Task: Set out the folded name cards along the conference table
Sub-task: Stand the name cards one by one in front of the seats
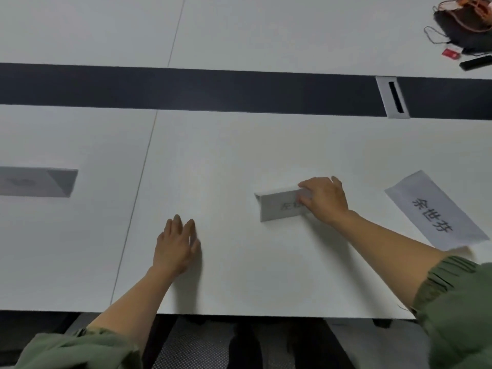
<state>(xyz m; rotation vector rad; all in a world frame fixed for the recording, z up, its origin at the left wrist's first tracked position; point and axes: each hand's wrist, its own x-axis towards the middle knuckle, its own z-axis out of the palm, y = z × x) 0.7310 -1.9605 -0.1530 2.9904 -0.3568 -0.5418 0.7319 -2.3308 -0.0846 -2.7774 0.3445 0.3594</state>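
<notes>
A folded white name card (279,205) stands as a tent on the white conference table (226,155), right of centre. My right hand (323,199) grips its right end, fingers over the ridge. My left hand (177,245) hovers flat over the table to the left of that card, fingers apart, holding nothing. Another folded name card (37,182) stands at the far left, blurred. A third name card (435,209), printed with black characters, lies flat at the right, partly behind my right arm.
A dark strip (213,89) runs across the table's middle, with a silver cable slot (394,97) at the right. A dark bag with orange cords (466,20), a small red item (451,53) and a black remote-like bar (476,62) lie at the far right. The table's near edge is just below my forearms.
</notes>
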